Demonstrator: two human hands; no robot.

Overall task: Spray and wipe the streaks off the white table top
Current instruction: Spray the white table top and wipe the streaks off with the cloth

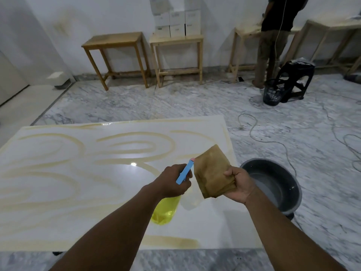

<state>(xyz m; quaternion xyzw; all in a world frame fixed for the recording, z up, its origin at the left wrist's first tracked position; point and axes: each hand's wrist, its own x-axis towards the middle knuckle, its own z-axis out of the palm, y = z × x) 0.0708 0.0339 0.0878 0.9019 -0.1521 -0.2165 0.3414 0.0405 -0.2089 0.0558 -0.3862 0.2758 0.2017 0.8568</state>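
Observation:
A white table top point(58, 192) fills the lower left, covered with yellowish-brown curved streaks point(127, 151). My left hand point(173, 181) grips a spray bottle with a blue trigger head point(184, 172) and yellow liquid point(166, 211) in its body, held above the table's right part. Its nozzle points at a folded brown cloth point(212, 173). My right hand point(239, 184) holds that cloth upright by its lower edge, just right of the nozzle.
A grey basin point(273, 184) with water stands on the marble floor beside the table's right edge. Cables point(254, 130) trail across the floor. Wooden tables point(117, 55) line the far wall. A person point(273, 40) stands at the back right near a black basket point(272, 94).

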